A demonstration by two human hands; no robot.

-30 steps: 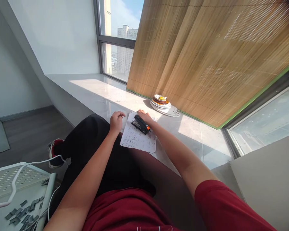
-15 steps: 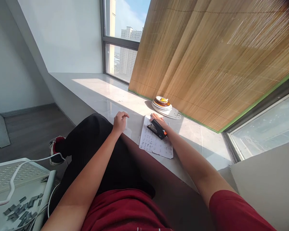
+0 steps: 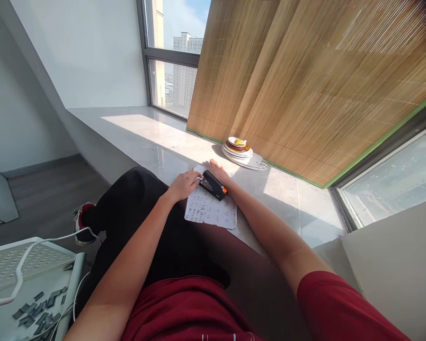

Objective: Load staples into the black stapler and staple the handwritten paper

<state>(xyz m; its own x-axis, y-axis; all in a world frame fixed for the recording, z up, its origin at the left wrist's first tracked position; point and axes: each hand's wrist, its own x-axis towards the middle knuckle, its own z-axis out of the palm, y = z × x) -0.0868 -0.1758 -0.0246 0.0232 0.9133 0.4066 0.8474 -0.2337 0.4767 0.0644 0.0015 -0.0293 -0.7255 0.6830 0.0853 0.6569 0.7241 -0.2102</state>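
Observation:
A black box (image 3: pixel 213 185) with an orange patch at one end lies on a white sheet of paper (image 3: pixel 211 210) with rows of handwritten marks. My right hand (image 3: pixel 217 170) rests flat at the far side of the box, its fingers stretched out over the top of the sheet. The box sits close against that wrist. My left hand (image 3: pixel 185 185) is at the sheet's left edge, its fingers together and their tips at the near left end of the box. What those fingertips pinch, if anything, I cannot make out.
Stacked plates (image 3: pixel 237 150) with an orange-brown dish stand on the sunlit sill (image 3: pixel 156 156), by a bamboo blind (image 3: pixel 270 94). At lower left, a white perforated tray (image 3: pixel 31 255) holds several grey pieces (image 3: pixel 39 308) and a white cable. My black-trousered leg (image 3: pixel 138 213) is against the sill.
The paper and the box have slid left, along with my right hand. My left hand has moved right from beside the sheet to its edge and the box.

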